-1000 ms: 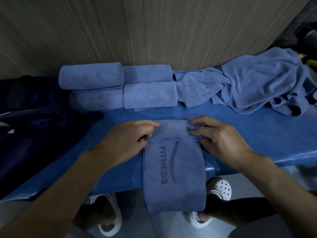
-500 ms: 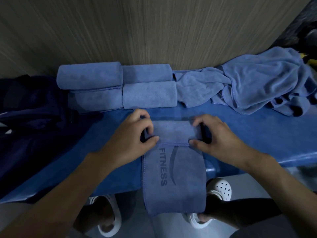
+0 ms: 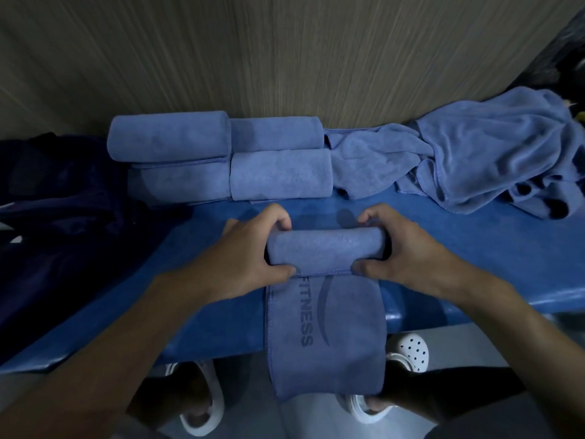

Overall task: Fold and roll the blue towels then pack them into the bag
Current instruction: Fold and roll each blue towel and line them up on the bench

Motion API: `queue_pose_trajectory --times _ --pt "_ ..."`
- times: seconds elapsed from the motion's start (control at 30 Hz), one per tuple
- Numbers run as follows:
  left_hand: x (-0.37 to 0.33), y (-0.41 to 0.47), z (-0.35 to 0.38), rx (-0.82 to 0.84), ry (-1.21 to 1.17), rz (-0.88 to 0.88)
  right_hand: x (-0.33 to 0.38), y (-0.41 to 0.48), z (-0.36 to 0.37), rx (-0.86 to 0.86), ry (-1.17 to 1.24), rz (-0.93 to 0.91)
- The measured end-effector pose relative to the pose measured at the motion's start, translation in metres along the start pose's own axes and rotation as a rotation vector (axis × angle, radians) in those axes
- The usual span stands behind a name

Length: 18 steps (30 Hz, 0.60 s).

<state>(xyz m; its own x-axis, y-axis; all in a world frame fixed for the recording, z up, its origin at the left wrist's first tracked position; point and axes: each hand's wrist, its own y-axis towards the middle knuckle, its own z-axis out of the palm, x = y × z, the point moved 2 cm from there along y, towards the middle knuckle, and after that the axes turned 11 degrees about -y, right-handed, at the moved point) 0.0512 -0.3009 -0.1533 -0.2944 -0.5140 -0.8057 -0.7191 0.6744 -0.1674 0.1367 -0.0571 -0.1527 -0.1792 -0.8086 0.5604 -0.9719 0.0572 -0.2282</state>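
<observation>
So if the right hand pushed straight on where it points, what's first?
The right hand grips the half-rolled blue FITNESS towel; beyond that, probably the front-right rolled blue towel, though depth is unclear.

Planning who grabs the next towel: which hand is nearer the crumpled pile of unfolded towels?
Right. The right hand grips the half-rolled towel at the end toward the crumpled pile; the left hand grips its opposite end, farther away.

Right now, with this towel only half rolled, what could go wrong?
1. The loose tail hangs over the bench edge; its weight may pull the roll crooked or slack.
2. The left hand and right hand hold only the roll's ends, so its middle might loosen.
</observation>
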Motion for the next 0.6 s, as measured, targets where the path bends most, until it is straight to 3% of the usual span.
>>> queue_pose_trajectory --times 0.1,0.2,0.3,0.43,0.6 --pt "-0.001 0.003 -0.001 -0.17 -0.099 0.074 0.007 0.002 -0.001 -0.194 0.002 -0.033" --pt "-0.008 0.005 -0.003 -0.288 -0.009 0.26 0.016 0.001 -0.006 -0.427 -0.195 -0.187" --pt "-0.008 0.001 -0.003 -0.237 0.101 0.296 0.015 0.001 -0.005 -0.387 -0.302 -0.266" --pt "-0.006 -0.005 -0.001 -0.168 0.11 0.296 0.017 -0.009 -0.003 -0.277 -0.266 -0.309" --pt "-0.006 -0.007 0.002 -0.149 -0.038 0.266 0.015 -0.021 0.0 -0.241 -0.138 -0.313"
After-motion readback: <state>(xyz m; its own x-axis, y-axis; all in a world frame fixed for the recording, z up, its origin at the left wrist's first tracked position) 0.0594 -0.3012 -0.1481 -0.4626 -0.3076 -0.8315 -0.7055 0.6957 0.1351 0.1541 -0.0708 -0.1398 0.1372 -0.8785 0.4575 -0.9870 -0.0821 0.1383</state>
